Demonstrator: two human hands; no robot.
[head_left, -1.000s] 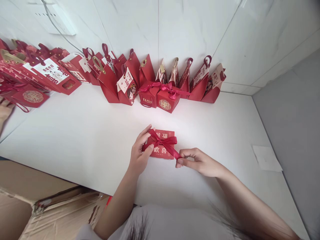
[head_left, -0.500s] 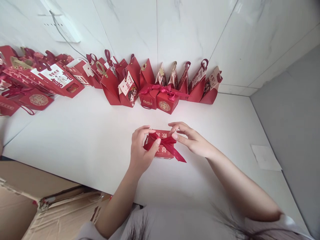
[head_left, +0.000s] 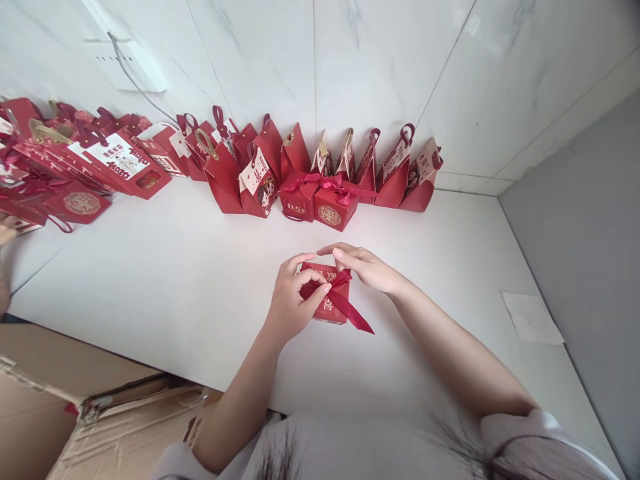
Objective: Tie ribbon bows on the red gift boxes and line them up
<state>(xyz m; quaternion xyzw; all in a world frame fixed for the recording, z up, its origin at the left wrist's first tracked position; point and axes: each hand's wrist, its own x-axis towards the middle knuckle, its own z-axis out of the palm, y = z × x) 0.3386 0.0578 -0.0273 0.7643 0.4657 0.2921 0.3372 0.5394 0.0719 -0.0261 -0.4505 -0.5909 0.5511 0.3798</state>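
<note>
A small red gift box [head_left: 330,319] with printed characters lies on the white table in front of me. A dark red ribbon [head_left: 354,316] is tied across its top, one tail trailing over the near right corner. My left hand [head_left: 295,297] pinches the ribbon at its knot between thumb and finger, covering the box's left part. Over the box's far right edge is my right hand [head_left: 367,267], its fingers stretched out and apart beside a ribbon loop. No ribbon shows between the right thumb and index finger.
Red gift boxes with ribbon bows [head_left: 334,205] and several red handled gift bags [head_left: 225,180] line the tiled wall. More red bags [head_left: 120,163] crowd the left, where another person's hand [head_left: 6,230] shows. A cardboard box [head_left: 110,427] stands below the table edge; white paper [head_left: 533,319] lies right.
My left thumb and finger have closed on the ribbon's knot. My right hand has moved left, nearer the left fingertips. Another person's hand has come in at the left edge.
</note>
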